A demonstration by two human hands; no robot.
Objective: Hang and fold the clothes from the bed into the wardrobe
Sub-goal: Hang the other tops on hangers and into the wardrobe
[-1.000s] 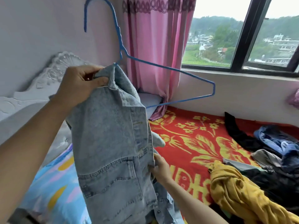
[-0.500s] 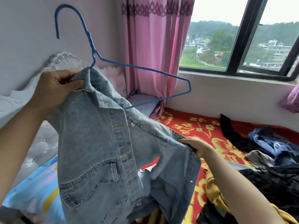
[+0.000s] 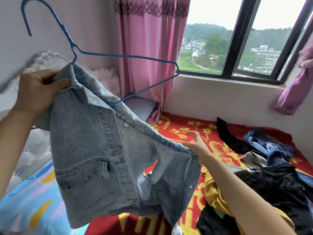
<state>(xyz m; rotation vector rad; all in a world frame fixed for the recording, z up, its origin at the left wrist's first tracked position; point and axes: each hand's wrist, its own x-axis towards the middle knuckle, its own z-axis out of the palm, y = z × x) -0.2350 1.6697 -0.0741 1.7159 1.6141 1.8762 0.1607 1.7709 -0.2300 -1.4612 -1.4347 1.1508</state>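
A light blue denim jacket [image 3: 94, 150] hangs in the air in front of me. My left hand [image 3: 38, 89] grips its collar together with the lower part of a blue wire hanger [image 3: 125, 56], whose hook points up to the left. One side of the hanger is inside the jacket; the other arm sticks out bare to the right. My right hand [image 3: 194, 143] pinches the jacket's other shoulder edge and holds it stretched out to the right. Below lies the bed with a red and yellow flowered blanket [image 3: 183, 131].
A heap of clothes, yellow [image 3: 213, 192], black [image 3: 277, 185] and blue [image 3: 269, 146], lies on the bed's right side. A colourful pillow [image 3: 28, 206] sits at lower left below a white padded headboard [image 3: 30, 150]. Pink curtain [image 3: 149, 48] and window [image 3: 237, 39] stand behind.
My right hand has come up from the jacket's lower front to its shoulder edge and pulled it out to the right. The hanger and left hand have shifted left.
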